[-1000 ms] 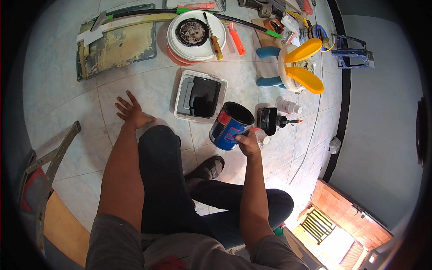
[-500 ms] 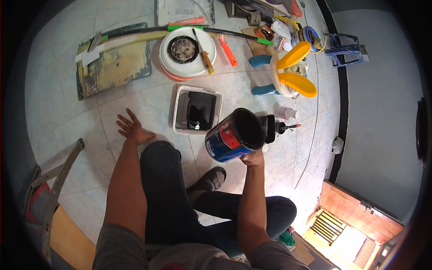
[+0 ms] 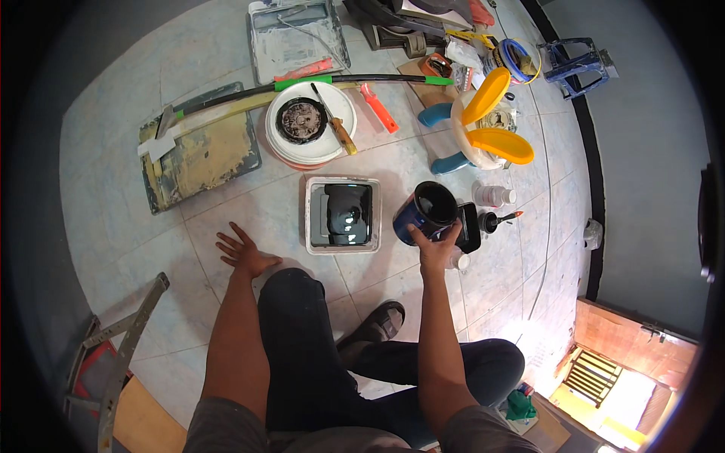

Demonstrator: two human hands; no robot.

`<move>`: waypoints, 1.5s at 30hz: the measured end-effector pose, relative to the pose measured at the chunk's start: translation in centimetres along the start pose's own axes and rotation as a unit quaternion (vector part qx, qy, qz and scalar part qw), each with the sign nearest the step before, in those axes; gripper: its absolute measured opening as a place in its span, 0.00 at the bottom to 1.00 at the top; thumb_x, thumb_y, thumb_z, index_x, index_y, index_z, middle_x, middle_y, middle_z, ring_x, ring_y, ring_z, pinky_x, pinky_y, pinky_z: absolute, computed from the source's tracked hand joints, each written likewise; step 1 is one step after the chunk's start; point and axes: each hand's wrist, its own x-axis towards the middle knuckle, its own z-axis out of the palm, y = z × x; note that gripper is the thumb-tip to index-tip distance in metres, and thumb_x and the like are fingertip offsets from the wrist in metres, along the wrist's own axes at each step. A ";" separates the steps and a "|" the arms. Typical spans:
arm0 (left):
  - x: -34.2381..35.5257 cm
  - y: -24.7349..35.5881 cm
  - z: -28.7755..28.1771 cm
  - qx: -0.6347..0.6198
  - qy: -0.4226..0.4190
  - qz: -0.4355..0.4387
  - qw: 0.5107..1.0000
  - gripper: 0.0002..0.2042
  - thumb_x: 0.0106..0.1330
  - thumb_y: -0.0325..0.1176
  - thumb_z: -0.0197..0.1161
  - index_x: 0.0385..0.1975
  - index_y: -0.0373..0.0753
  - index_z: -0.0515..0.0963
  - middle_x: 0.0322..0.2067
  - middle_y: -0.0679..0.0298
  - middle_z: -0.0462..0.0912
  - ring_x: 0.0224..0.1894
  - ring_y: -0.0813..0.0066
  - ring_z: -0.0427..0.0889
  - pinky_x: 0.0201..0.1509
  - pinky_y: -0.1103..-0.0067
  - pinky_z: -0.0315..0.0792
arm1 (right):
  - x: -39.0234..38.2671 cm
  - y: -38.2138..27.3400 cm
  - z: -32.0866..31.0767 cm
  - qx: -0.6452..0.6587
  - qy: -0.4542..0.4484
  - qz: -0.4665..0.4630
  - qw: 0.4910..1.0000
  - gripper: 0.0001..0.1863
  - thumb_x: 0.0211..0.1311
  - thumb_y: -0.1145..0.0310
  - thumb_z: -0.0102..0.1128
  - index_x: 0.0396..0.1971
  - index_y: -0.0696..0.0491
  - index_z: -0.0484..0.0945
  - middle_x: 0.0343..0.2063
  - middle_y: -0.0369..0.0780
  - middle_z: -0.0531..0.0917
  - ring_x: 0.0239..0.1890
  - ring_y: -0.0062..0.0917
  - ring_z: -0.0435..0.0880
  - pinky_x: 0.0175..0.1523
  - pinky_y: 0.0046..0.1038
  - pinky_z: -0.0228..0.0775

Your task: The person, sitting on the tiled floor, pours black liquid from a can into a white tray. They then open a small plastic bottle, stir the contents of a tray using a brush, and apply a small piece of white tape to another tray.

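My right hand (image 3: 435,246) is closed around the near side of a dark blue paint can (image 3: 408,220). The can's top is open, its inside is black, and it looks close to upright. Whether its base rests on the floor cannot be told. Just left of it, apart, stands a square white tub (image 3: 309,226) with glossy black paint (image 3: 350,214) in it. My left hand (image 3: 245,254) has its fingers spread low over the tiles, beside my knee, and holds nothing. A black tray-like container (image 3: 469,229) sits right behind the can, partly hidden by it.
A white bucket lid (image 3: 336,109) carries a black round lid (image 3: 301,121) and a brush (image 3: 341,134). Beyond are a paint tray (image 3: 260,53) and a stained board (image 3: 219,162). On the right stand a small stool (image 3: 464,124), a white bottle (image 3: 495,196) and a brush in a black pot (image 3: 491,221).
The can has swung from a tilt over the tub's right edge to nearly upright, farther right of the tub. The paint in the tub covers more of its bottom. My left hand stays spread.
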 end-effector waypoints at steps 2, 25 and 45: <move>-0.1 -0.3 -0.1 0.004 0.002 -0.004 1.000 0.90 0.36 0.56 0.92 0.77 0.48 0.07 0.75 0.27 0.07 0.79 0.19 0.13 0.76 0.28 0.33 | -0.8 2.5 0.5 -0.009 0.018 0.012 1.000 0.55 0.42 0.72 0.90 0.69 0.54 0.61 0.61 0.44 0.74 0.63 0.32 0.74 0.69 0.35 0.69; 0.6 0.6 0.8 0.044 0.019 0.026 0.999 0.88 0.38 0.60 0.90 0.78 0.45 0.11 0.76 0.22 0.13 0.79 0.15 0.18 0.77 0.28 0.36 | -6.0 9.8 1.6 -0.026 0.203 0.056 0.977 0.56 0.45 0.63 0.91 0.71 0.55 0.61 0.58 0.48 0.79 0.62 0.38 0.81 0.64 0.38 0.75; -1.6 -4.5 -0.5 -0.184 0.114 0.138 0.966 0.60 0.57 0.52 0.82 0.85 0.45 0.48 0.82 0.33 0.39 0.85 0.36 0.40 0.83 0.50 0.51 | -0.3 -0.3 -13.2 -0.422 -0.021 0.138 0.896 0.28 0.43 0.63 0.81 0.48 0.55 0.86 0.42 0.55 0.90 0.49 0.49 0.90 0.56 0.46 0.82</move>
